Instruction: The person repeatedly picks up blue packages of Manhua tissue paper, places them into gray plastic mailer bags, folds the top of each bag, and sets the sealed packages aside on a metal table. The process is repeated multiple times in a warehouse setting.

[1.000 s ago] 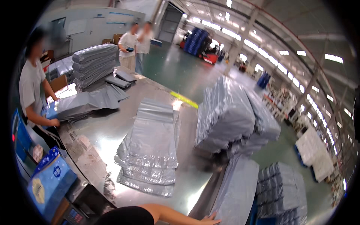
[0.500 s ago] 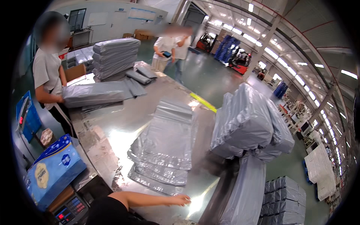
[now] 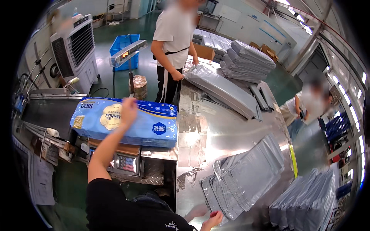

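Blue plastic film wraps the long pack [image 3: 154, 129], lying just beyond keypad unit [image 3: 127, 163], at L side of metal table [image 3: 231, 131]. L hand [image 3: 130, 112] over pack top, blurred; can't tell if gripping. R hand [image 3: 214, 219] half-curled nr lower edge of grey bags [image 3: 250, 175]; grip unclear. Est.: pack bulky, prob. lt., soft, film slippery; hold w/ palms at both short ends, avoid pinching film.

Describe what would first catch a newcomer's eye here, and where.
Probably the blue package, left of centre, with the person's left hand over it. Next, the fanned grey plastic bags on the metal table, lower right, the right hand by their near edge. Beyond, a co-worker in white stands at a long grey bundle.
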Tool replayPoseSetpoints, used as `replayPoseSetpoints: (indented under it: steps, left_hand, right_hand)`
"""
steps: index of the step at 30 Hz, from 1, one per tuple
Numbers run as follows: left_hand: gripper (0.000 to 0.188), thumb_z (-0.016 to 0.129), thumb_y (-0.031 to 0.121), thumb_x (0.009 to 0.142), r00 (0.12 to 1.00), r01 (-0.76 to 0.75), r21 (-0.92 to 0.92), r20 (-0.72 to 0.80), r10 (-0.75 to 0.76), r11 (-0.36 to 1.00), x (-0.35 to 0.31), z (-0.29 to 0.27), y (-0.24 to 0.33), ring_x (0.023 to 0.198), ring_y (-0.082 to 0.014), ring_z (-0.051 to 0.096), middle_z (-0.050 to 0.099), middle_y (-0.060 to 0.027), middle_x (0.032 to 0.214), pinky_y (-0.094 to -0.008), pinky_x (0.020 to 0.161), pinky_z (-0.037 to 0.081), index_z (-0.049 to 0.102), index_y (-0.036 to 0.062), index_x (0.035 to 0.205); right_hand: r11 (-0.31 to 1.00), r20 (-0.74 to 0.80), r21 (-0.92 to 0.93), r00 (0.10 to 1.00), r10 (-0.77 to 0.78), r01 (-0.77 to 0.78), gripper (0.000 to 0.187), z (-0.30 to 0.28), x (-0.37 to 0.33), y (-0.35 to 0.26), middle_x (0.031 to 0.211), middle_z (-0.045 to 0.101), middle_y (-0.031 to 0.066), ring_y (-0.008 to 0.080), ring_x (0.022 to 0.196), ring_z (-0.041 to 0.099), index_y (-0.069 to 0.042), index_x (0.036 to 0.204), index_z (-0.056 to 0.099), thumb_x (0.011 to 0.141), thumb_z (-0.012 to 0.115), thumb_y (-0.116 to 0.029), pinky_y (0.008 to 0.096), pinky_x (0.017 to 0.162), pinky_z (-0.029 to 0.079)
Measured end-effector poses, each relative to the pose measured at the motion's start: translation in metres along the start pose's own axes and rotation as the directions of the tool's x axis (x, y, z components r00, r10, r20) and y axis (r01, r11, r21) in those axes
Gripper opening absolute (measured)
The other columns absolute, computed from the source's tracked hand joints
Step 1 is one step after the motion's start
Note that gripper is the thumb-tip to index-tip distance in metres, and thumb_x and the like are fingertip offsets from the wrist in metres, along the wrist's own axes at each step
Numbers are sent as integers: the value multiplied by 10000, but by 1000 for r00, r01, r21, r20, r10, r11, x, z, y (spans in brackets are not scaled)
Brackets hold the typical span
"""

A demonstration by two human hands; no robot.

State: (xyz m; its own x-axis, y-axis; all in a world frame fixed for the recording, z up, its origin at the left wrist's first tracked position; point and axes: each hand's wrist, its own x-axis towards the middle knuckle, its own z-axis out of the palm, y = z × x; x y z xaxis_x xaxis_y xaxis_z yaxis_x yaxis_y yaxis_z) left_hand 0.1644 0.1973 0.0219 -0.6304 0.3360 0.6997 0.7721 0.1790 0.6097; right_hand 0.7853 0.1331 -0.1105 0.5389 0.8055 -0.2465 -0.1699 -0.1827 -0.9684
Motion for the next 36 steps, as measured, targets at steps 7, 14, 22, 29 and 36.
replayPoseSetpoints:
  steps: [7, 14, 22, 29, 36]
  left_hand:
    - [587, 600, 378, 804, 725, 668, 687, -515, -457, 287, 1, -198, -210, 1106, -378, 526, 536, -207, 1248, -460, 1007, 375, 532, -61, 1188]
    - [879, 336, 792, 806, 597, 524, 847, -439, -672, -89, 15, -182, -197, 1302, -398, 368, 415, -255, 1368, -510, 1034, 321, 461, 130, 1371]
    - [614, 455, 515, 930, 531, 792, 269, 140, -835, 549, 18, -259, -293, 1038, -284, 619, 615, -195, 1203, -359, 931, 459, 570, 4, 1250]
    - [542, 423, 420, 972, 687, 724, -146, 233, -688, 674, -23, -80, -295, 1003, -247, 631, 634, -195, 1162, -335, 900, 477, 555, -22, 1255]
    - [355, 512, 192, 980, 876, 455, -440, 377, -300, 775, -18, 110, -120, 1030, -157, 596, 646, -81, 1158, -282, 925, 447, 590, -62, 1216]
  right_hand:
    - [976, 413, -135, 905, -103, 172, 229, 74, 24, -4, 671, 593, 49, 128, 587, 544, -31, 822, 580, 957, 488, -191, 268, 564, 449]
    - [603, 679, -642, 717, 160, 473, 440, 48, -7, 17, 946, 597, 143, 338, 835, 583, 18, 1172, 536, 909, 566, -334, 440, 704, 474]
    - [840, 628, -407, 778, -28, 359, 233, 117, -22, 6, 729, 642, 59, 125, 675, 585, -1, 853, 663, 927, 568, -199, 263, 635, 461]
    - [724, 830, -330, 552, -84, 606, 210, 110, -38, -4, 863, 638, 116, 267, 766, 617, -30, 905, 639, 925, 555, -221, 322, 678, 483]
    - [659, 645, -501, 750, -149, 562, 219, 34, -60, 15, 823, 641, 117, 288, 752, 627, -35, 900, 641, 926, 554, -234, 334, 687, 496]
